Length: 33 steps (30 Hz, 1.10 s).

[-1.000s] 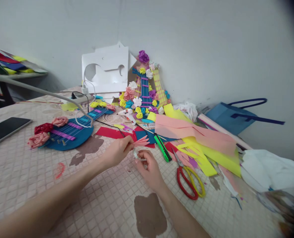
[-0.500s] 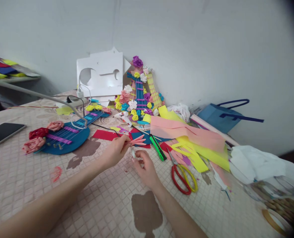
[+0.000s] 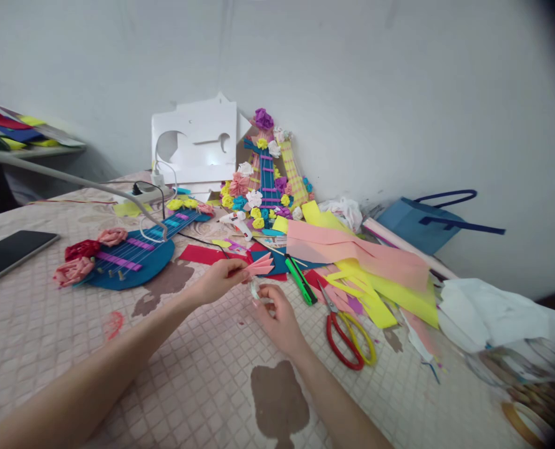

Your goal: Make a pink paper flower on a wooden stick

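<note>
Paper (image 3: pixel 262 265), pink and pleated, is pinched by the left hand (image 3: pixel 222 279) over the table (image 3: pixel 193 386); just beside it, a whitish piece (image 3: pixel 254 289) is held in the right hand (image 3: pixel 280 317). The paper could be splayed by a slack pinch.

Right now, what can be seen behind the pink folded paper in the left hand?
Behind the pink folded paper, blue paper and red paper show on the table. Whatever the pink folds and the left hand cover cannot be seen.
</note>
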Available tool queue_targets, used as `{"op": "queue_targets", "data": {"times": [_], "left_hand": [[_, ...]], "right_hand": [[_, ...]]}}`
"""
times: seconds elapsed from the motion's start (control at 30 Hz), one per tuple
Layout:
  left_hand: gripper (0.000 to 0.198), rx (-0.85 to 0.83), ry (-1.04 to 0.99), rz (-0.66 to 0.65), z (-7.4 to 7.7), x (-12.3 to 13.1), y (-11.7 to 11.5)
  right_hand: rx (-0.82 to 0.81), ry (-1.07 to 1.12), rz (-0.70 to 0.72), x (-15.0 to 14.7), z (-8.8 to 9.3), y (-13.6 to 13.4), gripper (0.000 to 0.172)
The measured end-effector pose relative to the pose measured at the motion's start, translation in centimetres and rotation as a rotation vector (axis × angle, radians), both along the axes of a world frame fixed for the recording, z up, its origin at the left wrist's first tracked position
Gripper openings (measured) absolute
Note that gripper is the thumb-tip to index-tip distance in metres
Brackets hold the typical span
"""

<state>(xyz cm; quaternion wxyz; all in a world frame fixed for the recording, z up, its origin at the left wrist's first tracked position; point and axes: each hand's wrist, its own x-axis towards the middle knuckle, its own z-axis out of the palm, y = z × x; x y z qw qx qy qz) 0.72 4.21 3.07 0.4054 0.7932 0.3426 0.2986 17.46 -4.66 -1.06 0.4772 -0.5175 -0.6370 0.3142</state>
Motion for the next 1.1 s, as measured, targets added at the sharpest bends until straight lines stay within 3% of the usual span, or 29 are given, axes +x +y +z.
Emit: {"op": "queue_targets", "data": {"times": [0.77, 1.1], "left_hand": [[0.031, -0.425, -0.187, 0.031, -1.4, 0.3, 0.0], [0.03, -0.725, -0.351, -0.033, -1.7, 0.7, -0.6]], "right_hand": [[0.012, -0.009, -0.071, 0.4, 0.5, 0.1, 0.015], [0.034, -0.018, -0.063, 0.3, 0.8, 0.0, 0.016]]}}
